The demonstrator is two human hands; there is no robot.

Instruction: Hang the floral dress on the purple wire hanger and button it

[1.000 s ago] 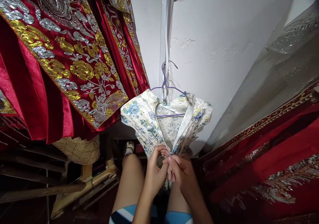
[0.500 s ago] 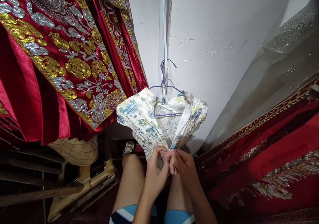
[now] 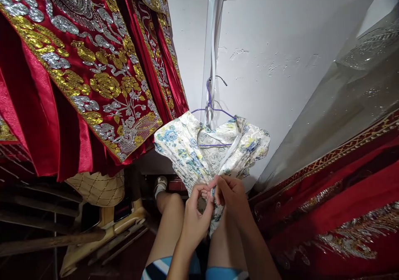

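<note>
A white dress (image 3: 183,147) printed with blue and yellow flowers hangs from a purple wire hanger (image 3: 209,105). Its V-shaped front opening faces me, and the inner back fabric shows between the two edges. Where those edges meet, my left hand (image 3: 199,207) pinches the fabric between thumb and fingers. My right hand (image 3: 229,192) is close against it, fingers closed on the other front edge a little higher. The exact spot under my fingertips is hidden. Below my hands the lower part of the dress hangs down between my knees.
Red garments with gold and silver sequins (image 3: 106,84) hang on the left. A beige wooden chair (image 3: 102,234) with a cushion stands below them. At right are a clear plastic cover (image 3: 311,118) and more red beaded fabric (image 3: 336,201). A white wall (image 3: 264,30) is behind.
My right hand has shifted slightly up along the front edge, and my hands have spread a little. The whole view has moved, so the dress appears farther right.
</note>
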